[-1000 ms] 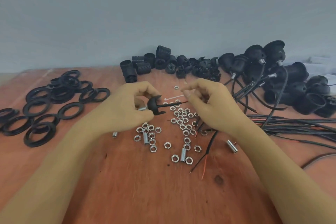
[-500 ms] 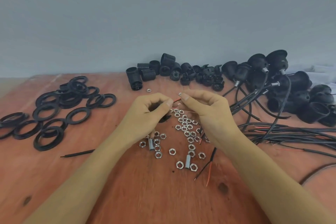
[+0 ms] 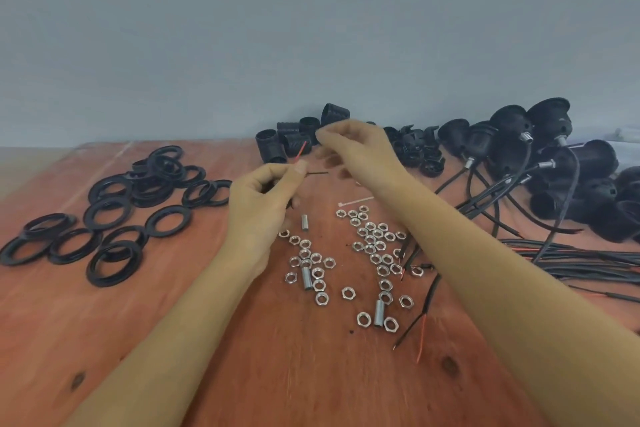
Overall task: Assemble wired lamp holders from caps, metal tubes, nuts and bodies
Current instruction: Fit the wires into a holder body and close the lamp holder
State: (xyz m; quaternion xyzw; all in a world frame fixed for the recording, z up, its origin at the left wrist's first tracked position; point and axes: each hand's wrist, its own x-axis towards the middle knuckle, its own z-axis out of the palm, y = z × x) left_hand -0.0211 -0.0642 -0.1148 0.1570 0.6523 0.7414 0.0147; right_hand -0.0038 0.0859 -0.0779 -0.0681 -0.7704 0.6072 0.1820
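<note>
Hands split apart over the tabletop

Right hand [image 3: 349, 146] has lifted off toward the far edge, fingertips bunched. Whether it is gripping anything is too blurred to tell. Left hand [image 3: 259, 198] stays mid-table, pinching thin red wire [image 3: 300, 151] and thin black wire [image 3: 318, 173], with a black plastic piece [image 3: 268, 188] half-hidden in its curl. Silver hex nuts [image 3: 370, 239] litter the reddish wooden tabletop [image 3: 242, 357], with a grey wall [image 3: 311, 28] behind.

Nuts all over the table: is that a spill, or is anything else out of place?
The nuts lie loose in two patches on the table, with metal tubes among them: scattered, not sorted. A lone white cable tie lies beside them. Nothing looks broken.
</note>
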